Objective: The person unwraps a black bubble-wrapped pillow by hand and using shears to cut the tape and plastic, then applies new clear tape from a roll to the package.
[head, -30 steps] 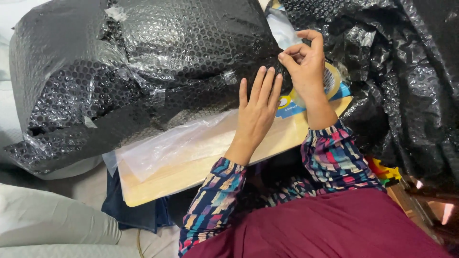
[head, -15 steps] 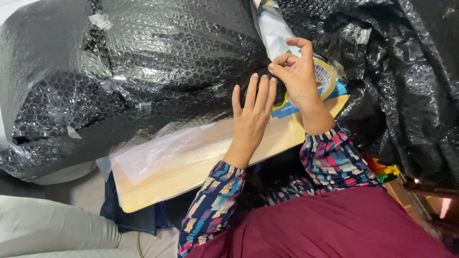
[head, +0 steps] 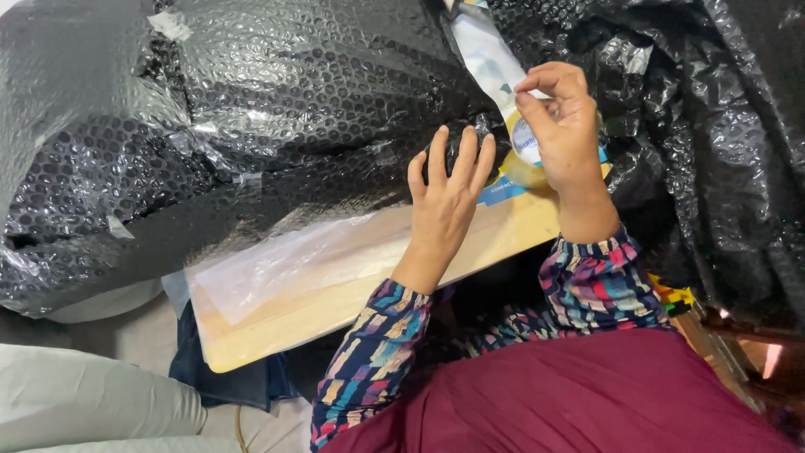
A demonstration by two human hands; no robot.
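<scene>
Bright, even overhead light fills the view, and white glare speckles the black bubble wrap from nine to twelve o'clock. Deep shadow swallows the folds at three o'clock. Focus is sharp, softening slightly at the corners.

A pale wooden board carries a black bubble-wrapped bundle and, seemingly, clear plastic film.

A pale wooden board lies slantwise under a clear plastic sheet. Dark blue folded cloth shows beneath the board's lower left corner. A pale grey cushion sits at the bottom left. Crumpled black plastic sheeting fills the right side, and maroon fabric covers the lap below.
</scene>
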